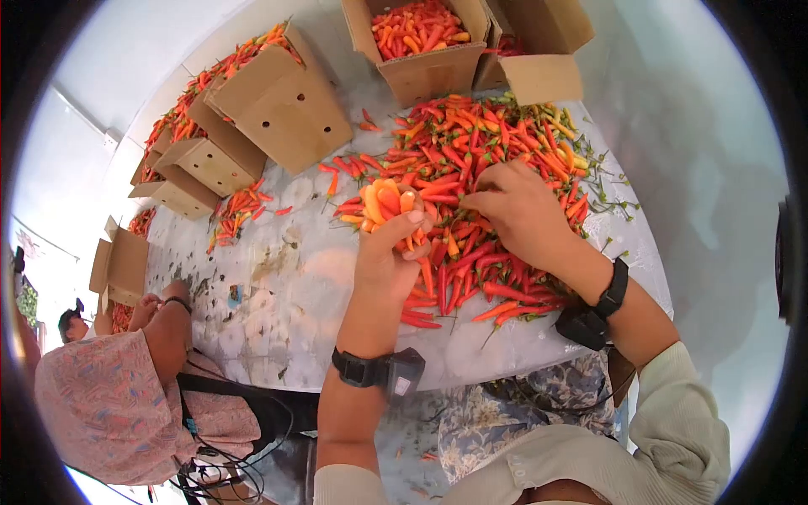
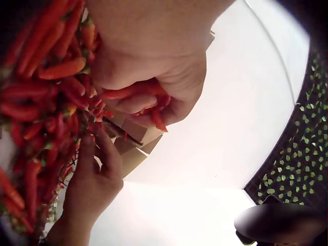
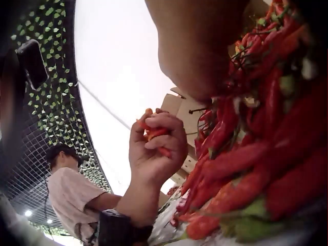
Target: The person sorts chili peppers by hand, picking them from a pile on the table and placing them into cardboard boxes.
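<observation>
My left hand (image 1: 394, 231) holds a bunch of orange and red chili peppers (image 1: 385, 200) above the table, its fingers curled round them. In the left wrist view red chilies (image 2: 148, 97) show inside that hand. To its right, my right hand (image 1: 526, 210) is over the big heap of chilies (image 1: 454, 151), fingers bent and fingertips low among the peppers. A stem (image 3: 197, 110) sticks out beside it in the right wrist view. I cannot tell whether the right fingertips pinch a chili. Several red chilies (image 1: 513, 295) lie under the right wrist.
Cardboard boxes of chilies (image 1: 429, 71) stand at the back and left (image 1: 278, 109) of the pale table (image 1: 311, 278). Loose green stems (image 1: 619, 202) lie along the right edge. Another person (image 1: 143, 379) works at the left. A wall is close on the right.
</observation>
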Action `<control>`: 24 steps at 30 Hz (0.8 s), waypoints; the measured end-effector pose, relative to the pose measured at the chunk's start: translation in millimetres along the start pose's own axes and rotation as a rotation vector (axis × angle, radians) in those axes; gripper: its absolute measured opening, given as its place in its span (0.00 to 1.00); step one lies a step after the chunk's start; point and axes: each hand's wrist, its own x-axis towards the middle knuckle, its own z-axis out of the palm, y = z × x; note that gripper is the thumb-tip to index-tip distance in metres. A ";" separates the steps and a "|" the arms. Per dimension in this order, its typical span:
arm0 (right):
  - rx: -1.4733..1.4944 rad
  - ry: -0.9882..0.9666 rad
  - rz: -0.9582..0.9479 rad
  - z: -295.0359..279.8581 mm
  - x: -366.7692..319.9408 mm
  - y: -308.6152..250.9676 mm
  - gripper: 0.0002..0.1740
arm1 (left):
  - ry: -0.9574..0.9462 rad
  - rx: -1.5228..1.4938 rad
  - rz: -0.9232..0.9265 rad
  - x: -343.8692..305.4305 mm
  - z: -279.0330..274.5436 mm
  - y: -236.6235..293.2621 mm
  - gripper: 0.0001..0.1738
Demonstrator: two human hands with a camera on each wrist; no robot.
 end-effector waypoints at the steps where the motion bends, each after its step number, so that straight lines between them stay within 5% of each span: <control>1: -0.038 -0.044 -0.006 1.6 0.6 -0.3 0.18 | 0.007 -0.007 0.004 0.8 1.5 1.3 0.17; 11: -0.104 0.003 -0.077 -2.1 8.9 -2.7 0.10 | 0.128 0.128 0.204 2.8 2.4 1.3 0.17; 24: -0.276 -0.233 -0.241 -14.1 26.4 -25.0 0.09 | 0.150 0.010 0.143 13.1 -17.8 5.4 0.16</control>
